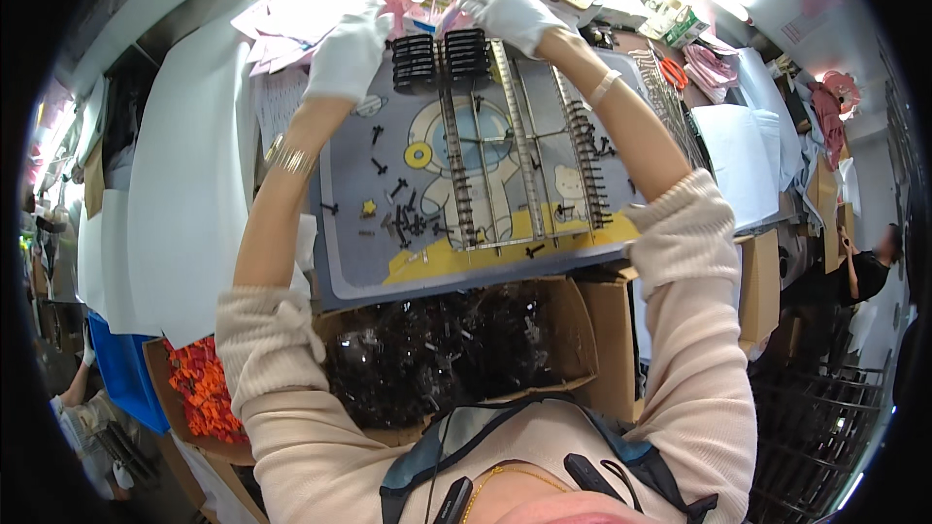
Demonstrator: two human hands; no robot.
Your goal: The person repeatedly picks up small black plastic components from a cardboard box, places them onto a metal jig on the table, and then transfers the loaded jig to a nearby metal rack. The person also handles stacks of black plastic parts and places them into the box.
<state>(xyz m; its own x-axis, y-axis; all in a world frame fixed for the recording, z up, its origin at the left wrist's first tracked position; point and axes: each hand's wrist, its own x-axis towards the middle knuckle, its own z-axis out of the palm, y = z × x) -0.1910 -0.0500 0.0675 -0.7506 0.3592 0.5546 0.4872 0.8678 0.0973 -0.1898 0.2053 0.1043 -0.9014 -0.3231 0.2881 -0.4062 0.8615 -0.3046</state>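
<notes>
My left hand [349,53], in a white glove, reaches to the far left corner of a metal rack [532,184]. My right hand [513,19], also gloved in white, is at the rack's far side, just beyond the black plastic pieces [466,60]. Both hands have their fingers bent inward; what they hold, if anything, is lost in the glare and small detail. Black pieces fill the far end of the rack's left rails, and rows of small black pegs line its rails nearer me. The rack lies on a grey mat [354,257] with an astronaut print.
Loose black pegs [408,218] lie scattered on the mat. Close to me stands a cardboard box [573,330] of black parts in clear bags. Orange-red pieces [204,393] fill a box at left, beside a blue bin [126,378]. Orange scissors [673,73] lie at right. People are at both sides.
</notes>
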